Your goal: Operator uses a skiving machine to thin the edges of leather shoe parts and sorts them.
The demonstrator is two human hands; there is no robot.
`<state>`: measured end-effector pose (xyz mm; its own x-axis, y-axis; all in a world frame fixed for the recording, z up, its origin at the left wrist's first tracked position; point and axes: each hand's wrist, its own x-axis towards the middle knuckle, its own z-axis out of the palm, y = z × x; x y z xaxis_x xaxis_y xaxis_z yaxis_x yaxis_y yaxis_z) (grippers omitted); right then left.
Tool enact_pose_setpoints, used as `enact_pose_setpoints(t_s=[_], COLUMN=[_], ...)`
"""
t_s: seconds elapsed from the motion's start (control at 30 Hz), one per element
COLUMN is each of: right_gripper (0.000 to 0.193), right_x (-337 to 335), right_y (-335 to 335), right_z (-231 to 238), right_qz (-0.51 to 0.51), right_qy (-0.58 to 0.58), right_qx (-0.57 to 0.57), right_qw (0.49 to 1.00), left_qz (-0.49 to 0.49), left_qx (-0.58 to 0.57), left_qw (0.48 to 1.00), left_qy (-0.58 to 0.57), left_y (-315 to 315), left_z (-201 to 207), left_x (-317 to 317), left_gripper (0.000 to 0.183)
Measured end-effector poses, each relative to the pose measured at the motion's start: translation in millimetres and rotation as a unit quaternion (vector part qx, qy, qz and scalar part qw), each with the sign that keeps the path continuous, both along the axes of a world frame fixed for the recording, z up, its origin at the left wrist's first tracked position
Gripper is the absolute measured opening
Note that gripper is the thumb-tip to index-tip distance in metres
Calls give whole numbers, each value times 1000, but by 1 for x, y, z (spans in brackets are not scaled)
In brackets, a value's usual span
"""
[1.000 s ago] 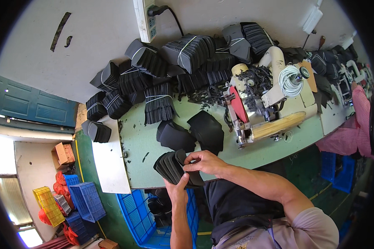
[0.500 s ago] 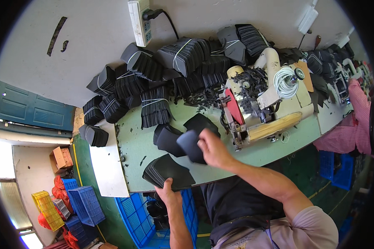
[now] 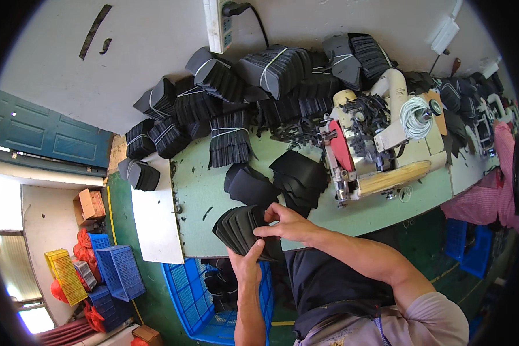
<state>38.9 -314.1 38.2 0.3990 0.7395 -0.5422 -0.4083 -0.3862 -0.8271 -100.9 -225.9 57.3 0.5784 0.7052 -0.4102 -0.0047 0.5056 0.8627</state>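
Observation:
My left hand (image 3: pixel 247 260) grips a fanned stack of curved black sheet pieces (image 3: pixel 235 228) from below, thumb on top, at the table's front edge. At the stack's right side my right hand (image 3: pixel 285 224) is closed, thumb and fingertips pinching the edge of the pieces; whether one or several are in the pinch I cannot tell. Beyond the hands lie two loose piles of similar pieces, a smaller left pile (image 3: pixel 249 184) and a spread right pile (image 3: pixel 299 179).
A cream machine (image 3: pixel 386 155) with a red guard and black scraps stands at the right. Banded bundles of black pieces (image 3: pixel 230 138) line the wall. A blue crate (image 3: pixel 199 311) sits under the table edge. Another person's pink sleeve (image 3: pixel 478 196) shows at far right.
My right hand has let go of a black piece over the right pile and come back to the stack's edge. The stack in my left hand is tilted up more and fanned. The view has shifted slightly.

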Motion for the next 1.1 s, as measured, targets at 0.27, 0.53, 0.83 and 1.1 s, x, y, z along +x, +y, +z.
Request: enact_pose_setpoints(t_s=[0.27,0.53,0.83,1.1], right_gripper=[41,60,44,42], right_x=[-7,-9,-6,-6], right_y=[25,28,3,-7], right_z=[23,26,30,15], right_qz=[-9,39,36,-30], right_qy=[-172,-366,-152,-65], right_qx=[-16,4,9,57], right_qw=[985,930,988,996], left_qz=[131,90,-65,-88], left_qx=[-47,113,36,9], left_qw=[990,990,996,996], left_qy=[-21,8,51,22], left_y=[10,5,-3,-8], left_z=[-12,-10,2,0], left_x=[-16,-19,-9,-9], left_gripper=[56,48,46,54])
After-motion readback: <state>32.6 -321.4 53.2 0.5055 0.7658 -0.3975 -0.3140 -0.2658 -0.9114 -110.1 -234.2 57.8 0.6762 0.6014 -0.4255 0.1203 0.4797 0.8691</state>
